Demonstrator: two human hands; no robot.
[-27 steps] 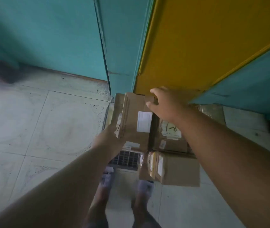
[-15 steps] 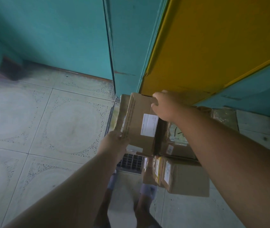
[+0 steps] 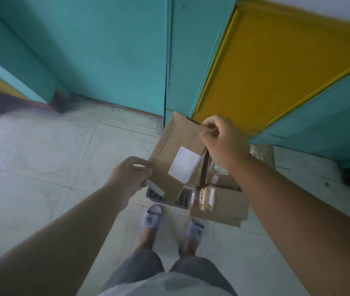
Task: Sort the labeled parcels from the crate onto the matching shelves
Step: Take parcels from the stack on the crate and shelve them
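A dark slatted plastic crate (image 3: 156, 194) sits on the pale tiled floor (image 3: 41, 163), mostly hidden by the brown cardboard parcels piled in and over it. One taped cardboard parcel with a clear plastic pouch (image 3: 218, 202) lies at the crate's near right and overhangs its edge; another cardboard parcel (image 3: 220, 178) shows behind it, partly covered by the right forearm.

Above these, a long flat brown cardboard parcel with a white label (image 3: 177, 154) is held tilted between both hands. The left hand (image 3: 130, 178) grips its near left corner, fingers curled round the edge. The right hand (image 3: 223, 139) pinches the far right corner, thumb and fingers closed on the cardboard.

Behind stand teal panels (image 3: 105, 50) and a yellow panel (image 3: 276, 60). Below, two feet in light slide sandals (image 3: 151, 216) stand on the tiles just beside the crate.

Compared with half a second ago, the parcel has come up higher, away from the pile, and its top leans further toward the panels. The right hand has gone from lying over the top edge to a pinch at the corner, and more of the person's shorts and shirt are in view.
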